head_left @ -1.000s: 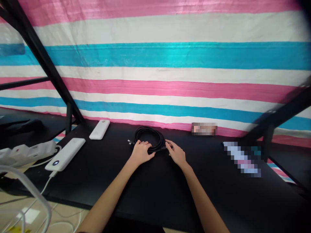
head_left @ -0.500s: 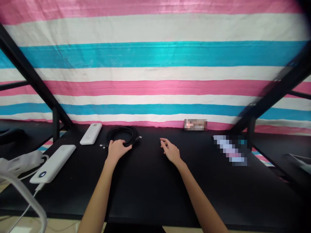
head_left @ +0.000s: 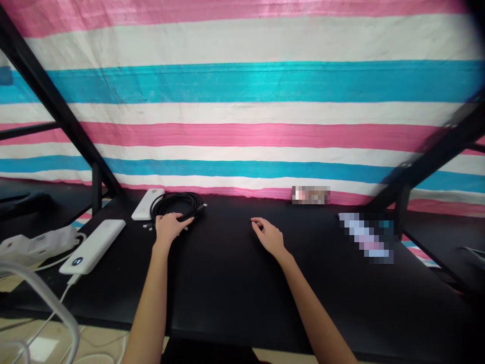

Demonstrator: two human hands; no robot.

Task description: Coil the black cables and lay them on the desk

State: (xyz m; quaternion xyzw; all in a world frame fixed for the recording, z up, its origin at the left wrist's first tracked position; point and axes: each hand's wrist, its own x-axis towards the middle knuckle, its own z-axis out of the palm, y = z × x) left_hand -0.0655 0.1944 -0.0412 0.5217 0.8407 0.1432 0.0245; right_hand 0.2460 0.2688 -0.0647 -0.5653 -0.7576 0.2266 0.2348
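A coiled black cable [head_left: 199, 202] lies at the back left of the black table, its light-tipped plugs sticking out at both sides. My left hand [head_left: 169, 227] is closed over the near edge of the coil, thumb stretched to the right; the fingertips are partly hidden. Just behind and left of the coil lies a white power bank [head_left: 146, 206], whose right edge the loops overlap in view. My right hand [head_left: 270, 236] rests over the middle of the table, loosely curved, with a gap between thumb and forefinger and nothing visible in it.
Nearer on the left, a second white power bank [head_left: 94, 246] with a lit display has a white cable plugged in. A white power strip [head_left: 41, 245] is beside it. Blurred-out items lie at the right [head_left: 364, 235] and back [head_left: 310, 195]. Black frame bars flank the table.
My left hand has slid the coiled cable leftward across the table, up against the rear power bank. The right hand has hardly moved. The view has shifted slightly.
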